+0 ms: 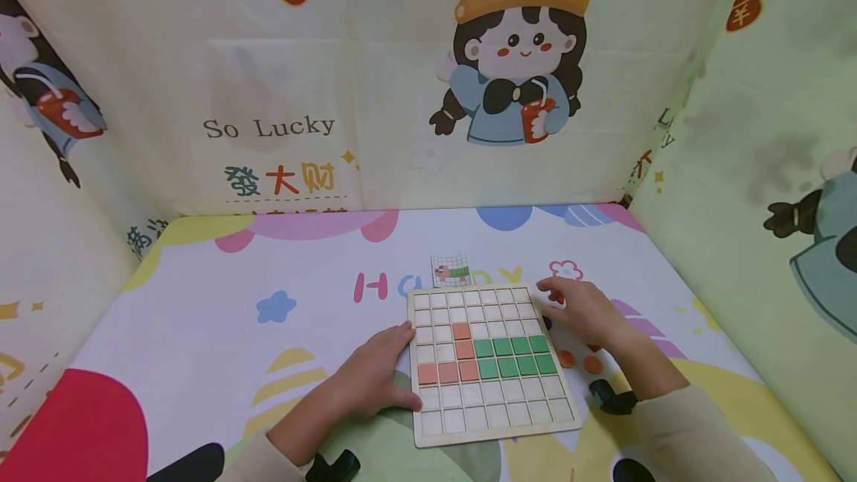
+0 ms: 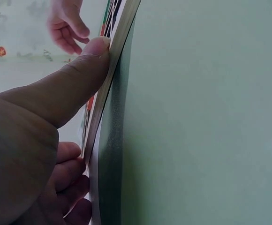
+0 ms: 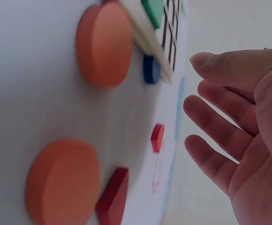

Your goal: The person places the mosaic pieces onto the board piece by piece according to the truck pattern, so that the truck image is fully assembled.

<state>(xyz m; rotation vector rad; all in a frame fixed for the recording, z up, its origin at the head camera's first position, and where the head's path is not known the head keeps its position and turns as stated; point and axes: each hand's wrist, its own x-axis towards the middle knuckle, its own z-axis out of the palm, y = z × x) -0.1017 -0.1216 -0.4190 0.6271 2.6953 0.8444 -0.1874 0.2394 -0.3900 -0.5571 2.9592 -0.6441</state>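
Beige cloth was seen at the left sleeve [image 1: 257, 461], and by the left hand [image 1: 371, 370] the left edge of the gridded board [image 1: 498, 439] was met with thumb and fingers spread along it, nothing being wrapped in the grip. On the board, laid flat on the patterned tabletop [image 1: 201, 333], five coral tiles [image 1: 448, 372] were seated left of eight green tiles [image 1: 506, 367]. Just beyond its far edge a picture card [image 1: 451, 271] was placed, its pattern too small to be fully read. The right hand [image 1: 585, 311] was held beside the far right corner, fingers loosely bent, thumb apart, nothing grasped. The step was judged to be a pause between tile placements, with the board being steadied; a single piece to be picked and lowered squarely into a cell seemed called for. Wide room was left on the left; the near rows were unfilled. At the right edge, space was crowded by a blue piece [image 3: 151, 70], orange discs [image 1: 592, 364] and red pieces [image 3: 157, 138], with the cloth wall [image 1: 750, 169] well beyond.
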